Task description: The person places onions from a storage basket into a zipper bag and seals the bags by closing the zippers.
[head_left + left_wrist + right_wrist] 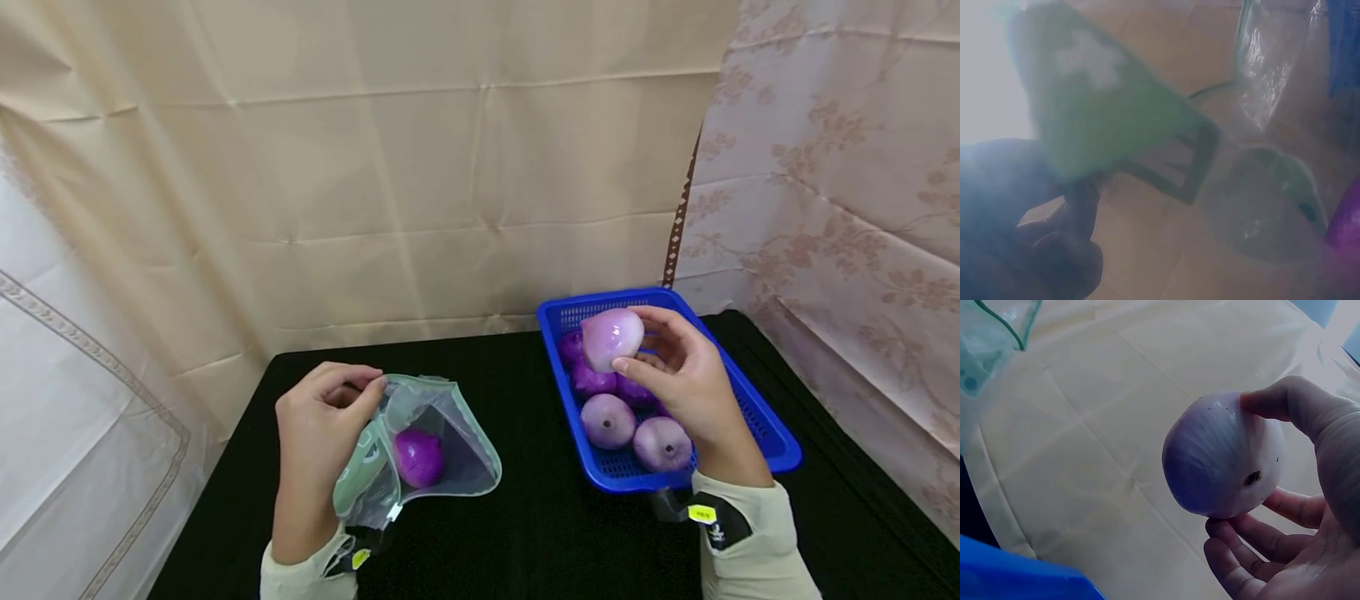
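A probably slippery onion (611, 337) is being side-gripped by the right hand (688, 379), a bag (463, 450) by the left hand (321, 429).

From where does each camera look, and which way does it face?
Head: worn on the head, looking forward and down at the bag and basket; the left hand, the right hand and sleeves show.
Left wrist: on that wrist, looking at the bag; part of the left hand shows hazily.
Right wrist: on that wrist, looking at the held onion; the right hand shows.
Head and right wrist share the held onion, basket and bag.
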Tool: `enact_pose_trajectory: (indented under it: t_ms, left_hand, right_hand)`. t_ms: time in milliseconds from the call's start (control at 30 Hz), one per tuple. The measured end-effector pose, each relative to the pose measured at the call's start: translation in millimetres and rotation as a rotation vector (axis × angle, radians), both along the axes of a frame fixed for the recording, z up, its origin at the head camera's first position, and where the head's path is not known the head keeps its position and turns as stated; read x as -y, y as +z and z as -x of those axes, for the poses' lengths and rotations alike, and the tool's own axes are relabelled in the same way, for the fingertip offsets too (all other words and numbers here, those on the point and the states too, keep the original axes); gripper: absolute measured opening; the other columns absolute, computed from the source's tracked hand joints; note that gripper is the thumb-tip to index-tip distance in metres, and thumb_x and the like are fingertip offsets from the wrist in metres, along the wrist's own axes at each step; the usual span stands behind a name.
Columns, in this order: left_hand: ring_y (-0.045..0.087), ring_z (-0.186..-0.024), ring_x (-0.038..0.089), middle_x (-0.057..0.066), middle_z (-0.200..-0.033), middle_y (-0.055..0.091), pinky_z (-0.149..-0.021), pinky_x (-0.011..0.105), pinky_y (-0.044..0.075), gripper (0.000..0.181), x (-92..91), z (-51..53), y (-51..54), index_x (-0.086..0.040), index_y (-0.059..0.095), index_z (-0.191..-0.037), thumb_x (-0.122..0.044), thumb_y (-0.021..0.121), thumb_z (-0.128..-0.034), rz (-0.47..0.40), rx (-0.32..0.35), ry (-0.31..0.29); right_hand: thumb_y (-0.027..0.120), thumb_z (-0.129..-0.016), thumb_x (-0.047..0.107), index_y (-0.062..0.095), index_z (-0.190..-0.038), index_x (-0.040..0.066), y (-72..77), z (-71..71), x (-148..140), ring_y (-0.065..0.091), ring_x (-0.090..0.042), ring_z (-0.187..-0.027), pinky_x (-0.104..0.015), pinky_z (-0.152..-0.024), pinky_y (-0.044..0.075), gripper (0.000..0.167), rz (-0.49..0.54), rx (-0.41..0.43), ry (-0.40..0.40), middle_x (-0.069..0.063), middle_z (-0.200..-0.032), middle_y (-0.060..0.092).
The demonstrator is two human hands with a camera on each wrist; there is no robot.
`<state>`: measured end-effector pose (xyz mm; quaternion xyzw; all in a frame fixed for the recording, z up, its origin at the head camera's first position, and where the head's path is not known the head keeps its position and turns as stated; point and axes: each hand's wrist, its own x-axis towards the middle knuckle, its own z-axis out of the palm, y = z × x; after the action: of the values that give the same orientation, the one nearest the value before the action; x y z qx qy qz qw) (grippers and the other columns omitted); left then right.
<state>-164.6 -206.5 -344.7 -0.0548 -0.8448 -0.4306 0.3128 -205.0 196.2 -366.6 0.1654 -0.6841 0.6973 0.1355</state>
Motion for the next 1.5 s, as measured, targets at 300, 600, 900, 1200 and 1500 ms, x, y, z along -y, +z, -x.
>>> enact_pose_trajectory:
  t_ms: [300, 600, 900, 1200, 1500]
  left_hand:
    - [0.066, -0.065, 0.009, -0.006, -0.086, 0.07, -0.058, 0.014, 0.051, 0.007, -0.5, 0.0, -0.2, -0.019, 0.081, -0.087, -0.012, 0.083, -0.0879, 0.001, 0.003, -0.004]
    - [0.066, -0.066, 0.008, -0.006, -0.087, 0.07, -0.058, 0.014, 0.051, 0.007, -3.7, 1.1, 0.5, -0.019, 0.081, -0.088, -0.013, 0.083, -0.0882, 0.002, 0.001, -0.033]
    - [0.066, -0.066, 0.007, -0.007, -0.087, 0.069, -0.059, 0.013, 0.051, 0.008, -5.3, 2.0, -0.4, -0.02, 0.082, -0.088, -0.012, 0.083, -0.088, 0.004, -0.021, -0.043]
    - [0.066, -0.066, 0.006, -0.007, -0.086, 0.07, -0.059, 0.012, 0.05, 0.011, -5.9, 2.8, -2.0, -0.02, 0.082, -0.088, -0.01, 0.084, -0.087, -0.003, -0.051, -0.058]
    - [0.066, -0.067, 0.006, -0.007, -0.087, 0.07, -0.06, 0.012, 0.05, 0.01, -5.2, 2.7, -1.5, -0.02, 0.082, -0.088, -0.01, 0.083, -0.0878, 0.005, -0.043, -0.064]
  right_hand:
    - [0.078, -0.085, -0.008, 0.054, -0.142, 0.001, 0.0, -2.9, 22.7, 0.064, -0.02, -0.117, -0.026, -0.096, 0.056, 0.063, -0.084, -0.013, 0.061, -0.011, -0.139, 0.058]
    - [0.08, -0.084, -0.007, 0.053, -0.143, 0.002, 1.0, -10.8, 33.4, 0.066, -0.02, -0.119, -0.028, -0.096, 0.057, 0.065, -0.125, -0.016, 0.096, -0.012, -0.141, 0.056]
    - [0.082, -0.082, -0.005, 0.056, -0.141, 0.006, 4.5, -18.6, 47.5, 0.069, -0.022, -0.116, -0.031, -0.094, 0.059, 0.066, -0.139, -0.024, 0.126, -0.013, -0.137, 0.061]
    - [0.086, -0.082, 0.005, 0.059, -0.139, 0.016, 2.5, -22.9, 60.1, 0.063, -0.023, -0.116, -0.034, -0.094, 0.056, 0.064, -0.222, -0.066, 0.131, -0.004, -0.129, 0.064]
    - [0.086, -0.082, 0.01, 0.059, -0.14, 0.012, -0.1, -26.5, 72.5, 0.06, -0.022, -0.112, -0.037, -0.085, 0.055, 0.064, -0.235, -0.05, 0.181, 0.0, -0.129, 0.063]
